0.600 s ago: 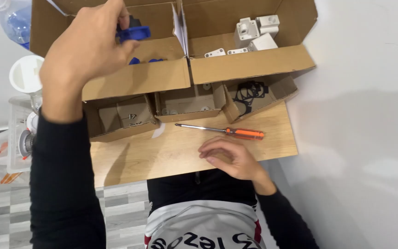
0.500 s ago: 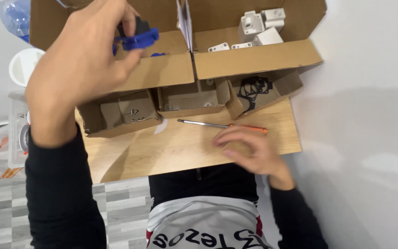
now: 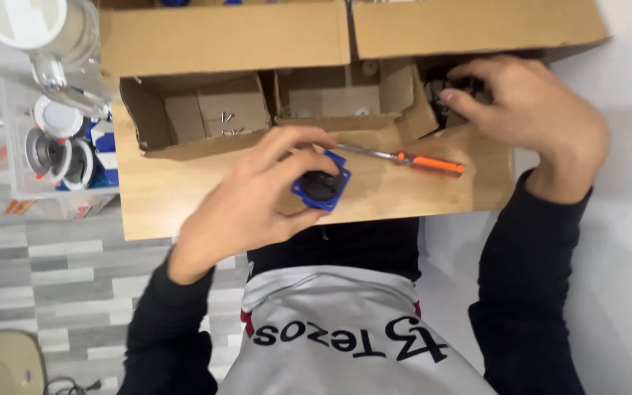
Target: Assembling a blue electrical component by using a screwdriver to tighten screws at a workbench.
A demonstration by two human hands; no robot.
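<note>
Blue square socket frame (image 3: pixel 321 183) with a dark round insert sits pinched in the fingers of the left hand (image 3: pixel 254 201), held just above the near edge of the wooden tabletop (image 3: pixel 155 205); beside it lies an orange-handled screwdriver (image 3: pixel 411 159), apart from the frame; the right hand (image 3: pixel 528 110) reaches into a small open cardboard box (image 3: pixel 418 99) holding dark cables — fingers curled, though whether they grip anything cannot be told; another small box (image 3: pixel 199 117) holds loose screws.

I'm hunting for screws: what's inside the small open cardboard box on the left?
A few small screws lie inside the small box. Its front wall hides the near floor.
</note>
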